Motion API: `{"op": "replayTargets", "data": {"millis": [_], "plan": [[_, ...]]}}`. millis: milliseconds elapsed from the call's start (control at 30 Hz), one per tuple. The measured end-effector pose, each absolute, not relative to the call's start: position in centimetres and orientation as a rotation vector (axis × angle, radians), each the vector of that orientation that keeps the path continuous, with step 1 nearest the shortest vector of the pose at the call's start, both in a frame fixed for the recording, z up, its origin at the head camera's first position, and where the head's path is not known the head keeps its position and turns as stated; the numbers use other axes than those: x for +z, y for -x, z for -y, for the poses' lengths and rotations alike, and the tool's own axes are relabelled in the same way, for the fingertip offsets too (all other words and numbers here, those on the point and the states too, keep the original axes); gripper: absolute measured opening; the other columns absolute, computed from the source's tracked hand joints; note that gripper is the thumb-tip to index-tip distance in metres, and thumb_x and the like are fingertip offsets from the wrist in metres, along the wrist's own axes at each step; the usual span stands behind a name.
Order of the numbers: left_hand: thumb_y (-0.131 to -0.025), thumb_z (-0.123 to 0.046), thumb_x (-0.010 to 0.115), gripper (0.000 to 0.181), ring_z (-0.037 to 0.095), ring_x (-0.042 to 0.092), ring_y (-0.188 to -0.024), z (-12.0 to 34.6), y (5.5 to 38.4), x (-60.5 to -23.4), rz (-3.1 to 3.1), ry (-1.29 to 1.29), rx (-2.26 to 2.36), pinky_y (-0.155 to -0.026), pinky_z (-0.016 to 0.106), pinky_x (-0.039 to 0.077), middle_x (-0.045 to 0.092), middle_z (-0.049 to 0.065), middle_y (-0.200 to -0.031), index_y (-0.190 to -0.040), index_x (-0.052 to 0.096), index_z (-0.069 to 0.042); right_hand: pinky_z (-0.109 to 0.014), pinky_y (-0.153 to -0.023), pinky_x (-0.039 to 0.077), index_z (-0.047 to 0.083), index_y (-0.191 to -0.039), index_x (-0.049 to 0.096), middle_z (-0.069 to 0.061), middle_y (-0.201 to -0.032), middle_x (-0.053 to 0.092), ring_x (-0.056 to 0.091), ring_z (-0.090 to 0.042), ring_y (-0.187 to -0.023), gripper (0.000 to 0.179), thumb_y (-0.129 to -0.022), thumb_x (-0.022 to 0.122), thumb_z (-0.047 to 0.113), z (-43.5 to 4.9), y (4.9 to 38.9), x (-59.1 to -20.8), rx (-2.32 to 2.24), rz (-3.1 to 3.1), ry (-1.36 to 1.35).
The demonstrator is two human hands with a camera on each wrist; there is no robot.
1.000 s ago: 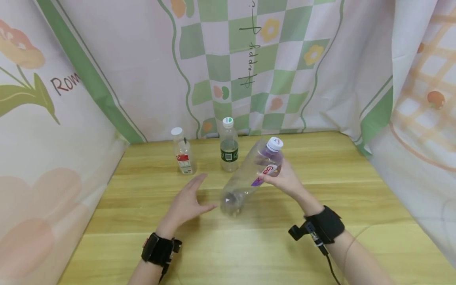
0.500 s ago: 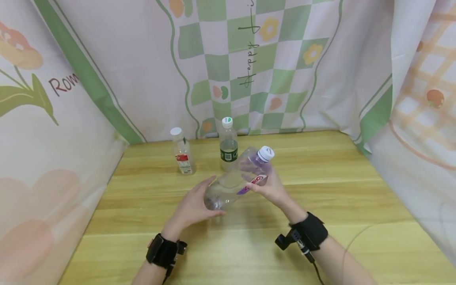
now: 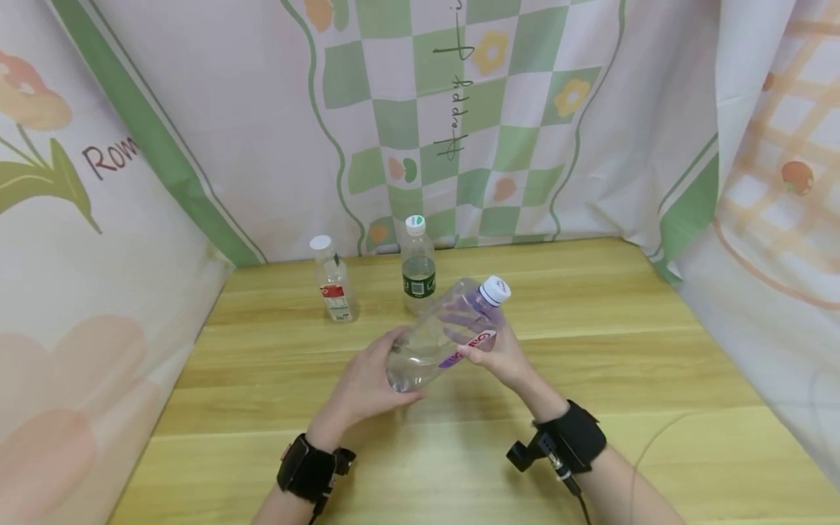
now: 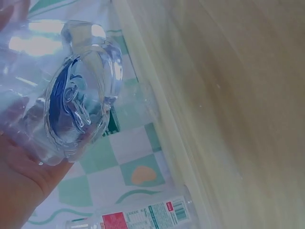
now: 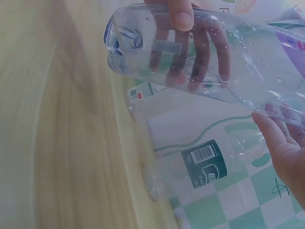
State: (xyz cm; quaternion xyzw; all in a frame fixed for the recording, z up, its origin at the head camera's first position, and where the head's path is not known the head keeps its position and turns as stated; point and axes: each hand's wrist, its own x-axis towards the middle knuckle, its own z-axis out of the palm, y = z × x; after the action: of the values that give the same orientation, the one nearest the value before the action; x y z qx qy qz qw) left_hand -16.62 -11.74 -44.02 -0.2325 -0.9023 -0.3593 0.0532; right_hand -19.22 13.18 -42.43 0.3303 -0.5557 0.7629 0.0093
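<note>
A large clear plastic bottle (image 3: 426, 343) with a white cap and a red, white and purple label is tilted above the table, cap up to the right. My left hand (image 3: 367, 379) grips its lower end, thumb in front and fingers behind. Near the neck, my right hand (image 3: 508, 357) holds it with the thumb over the label; its other fingers show through the plastic. The left wrist view shows the moulded bottle base (image 4: 81, 100) close up. Droplets dot the clear bottle wall (image 5: 209, 62) in the right wrist view.
Two smaller capped bottles stand upright behind the hands: one with a dark green label (image 3: 418, 286), another with a red and white label (image 3: 336, 295) farther left. A patterned cloth (image 3: 459, 146) hangs along the back of the wooden table (image 3: 590, 306). A cable trails from the right wristband (image 3: 571, 437).
The right hand has brought the large bottle down and left, tilting it further over. The left hand has closed round its lower end, and both then shifted slightly right.
</note>
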Motion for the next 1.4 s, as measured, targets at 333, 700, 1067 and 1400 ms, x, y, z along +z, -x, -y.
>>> {"op": "replayTargets", "data": {"millis": [333, 700, 1067, 1400], "plan": [[-0.067, -0.035, 0.097, 0.098, 0.031, 0.066, -0.122, 11.8, 16.5, -44.0, 2.729, 0.722, -1.04, -0.103, 0.051, 0.056, 0.065, 0.013, -0.138, -0.149, 0.049, -0.009, -0.02, -0.103, 0.052, -0.02, -0.151, 0.022, -0.038, -0.147, 0.047, 0.063, 0.001, -0.117, 0.092, -0.086, 0.081, 0.008, -16.4, 18.6, -41.6, 2.209, 2.145, -0.817], [-0.066, -0.03, 0.098, 0.096, 0.035, 0.065, -0.123, 12.2, 16.7, -43.9, 2.737, 0.661, -1.036, -0.104, 0.057, 0.054, 0.066, 0.013, -0.137, -0.148, 0.051, -0.011, -0.018, -0.083, 0.058, -0.013, -0.133, 0.057, 0.015, -0.114, 0.072, 0.068, -0.003, -0.097, 0.034, -0.103, 0.057, 0.003, -20.9, 20.4, -36.8, 1.822, 2.309, -0.724], [-0.067, -0.03, 0.098, 0.094, 0.037, 0.065, -0.124, 12.5, 16.9, -44.1, 2.754, 0.679, -0.988, -0.104, 0.058, 0.054, 0.066, 0.014, -0.138, -0.147, 0.052, -0.013, -0.02, -0.07, 0.054, 0.001, -0.115, 0.076, -0.008, -0.092, 0.077, 0.066, -0.014, -0.079, 0.031, -0.094, 0.078, 0.024, -20.4, 20.6, -33.5, 1.26, 2.765, -0.575], [-0.067, -0.032, 0.098, 0.094, 0.035, 0.065, -0.124, 12.5, 17.1, -44.2, 2.762, 0.695, -0.947, -0.101, 0.057, 0.056, 0.066, 0.012, -0.138, -0.147, 0.052, -0.015, -0.02, -0.066, 0.055, 0.002, -0.103, 0.077, -0.006, -0.087, 0.074, 0.066, -0.011, -0.074, 0.021, -0.092, 0.079, 0.02, -20.2, 21.1, -33.6, 1.29, 2.745, -0.622]]}}
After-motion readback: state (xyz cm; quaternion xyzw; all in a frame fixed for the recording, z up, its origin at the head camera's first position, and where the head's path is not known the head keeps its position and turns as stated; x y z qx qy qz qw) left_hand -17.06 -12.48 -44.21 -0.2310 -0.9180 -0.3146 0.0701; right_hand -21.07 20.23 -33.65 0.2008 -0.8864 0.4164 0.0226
